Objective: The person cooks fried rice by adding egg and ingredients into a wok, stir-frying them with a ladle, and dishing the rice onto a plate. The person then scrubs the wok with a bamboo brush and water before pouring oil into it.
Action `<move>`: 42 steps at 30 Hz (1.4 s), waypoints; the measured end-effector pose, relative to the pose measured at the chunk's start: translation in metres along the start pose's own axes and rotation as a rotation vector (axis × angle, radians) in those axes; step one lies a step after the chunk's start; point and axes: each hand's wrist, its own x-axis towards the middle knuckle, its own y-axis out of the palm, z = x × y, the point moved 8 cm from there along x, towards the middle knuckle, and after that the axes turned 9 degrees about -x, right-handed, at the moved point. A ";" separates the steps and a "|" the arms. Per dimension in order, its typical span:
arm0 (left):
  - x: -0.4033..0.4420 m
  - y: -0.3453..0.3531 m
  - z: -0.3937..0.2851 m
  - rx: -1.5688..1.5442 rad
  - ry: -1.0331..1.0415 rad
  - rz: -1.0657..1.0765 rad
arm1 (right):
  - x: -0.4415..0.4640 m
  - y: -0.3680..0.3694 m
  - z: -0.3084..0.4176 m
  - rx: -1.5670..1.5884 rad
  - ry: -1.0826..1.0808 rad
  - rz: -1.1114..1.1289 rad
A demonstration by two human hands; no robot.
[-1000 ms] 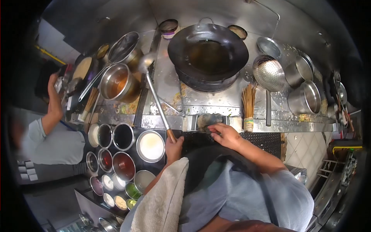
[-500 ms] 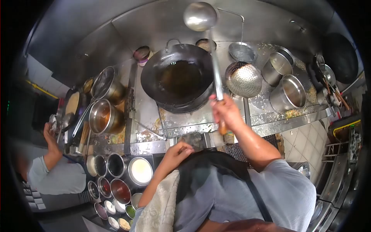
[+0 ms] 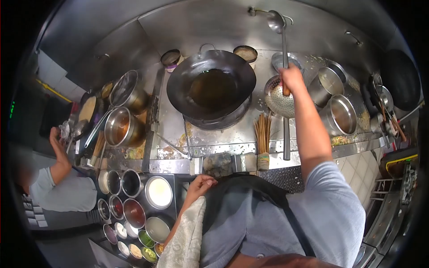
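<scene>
My right hand (image 3: 291, 78) grips the wooden handle end of a metal ladle (image 3: 283, 44), whose shaft points up with the bowl near the back wall. Below that hand lies a perforated skimmer (image 3: 277, 100), its long handle reaching toward the counter's front edge. My left hand (image 3: 199, 186) rests by the black apron (image 3: 241, 187), fingers curled in and nothing visible in them. A large dark wok (image 3: 178, 85) with brown liquid at its bottom sits on the burner, left of the ladle. A bamboo brush (image 3: 262, 138) stands at the front edge near the skimmer.
Metal pots (image 3: 340, 115) stand on the right, and another pot (image 3: 118, 127) with orange-brown liquid is on the left. Several sauce and ingredient bowls (image 3: 135, 213) fill the lower left. At far left, a co-worker's hand (image 3: 56, 135) holds a utensil.
My right hand moved right and away from me with the ladle, from beside the wok to above the skimmer. The bamboo brush came into full view. My left hand shifted slightly down and left.
</scene>
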 end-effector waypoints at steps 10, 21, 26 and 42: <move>-0.025 -0.038 0.029 0.193 -0.098 -0.139 | -0.196 0.057 -0.020 0.404 0.131 0.500; -0.022 -0.061 0.044 0.105 -0.068 -0.101 | -0.159 0.119 -0.013 0.094 0.075 0.618; -0.039 -0.077 0.045 0.088 -0.072 -0.163 | -0.173 0.128 0.017 0.306 0.283 0.825; -0.064 -0.104 0.056 0.036 -0.100 -0.207 | -0.199 0.150 0.061 0.550 0.548 0.729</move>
